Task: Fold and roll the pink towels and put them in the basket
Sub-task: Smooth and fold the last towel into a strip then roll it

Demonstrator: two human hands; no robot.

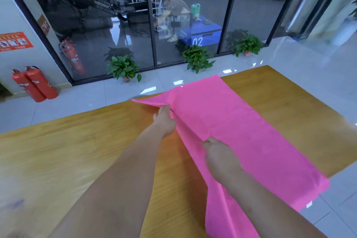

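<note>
A large pink towel (247,133) lies spread on the wooden table (77,145), running from the far edge to the near right, where it hangs over the table's edge. My left hand (165,120) pinches the towel's left edge near the far end and lifts it slightly. Lower down, my right hand (220,156) pinches the same left edge. A raised fold runs between the two hands. No basket is in view.
Beyond the table's far edge lies a tiled floor with potted plants (123,67) along a glass wall. Two red fire extinguishers (33,83) stand at the left. The table's right edge drops off near the towel's hanging corner (318,189).
</note>
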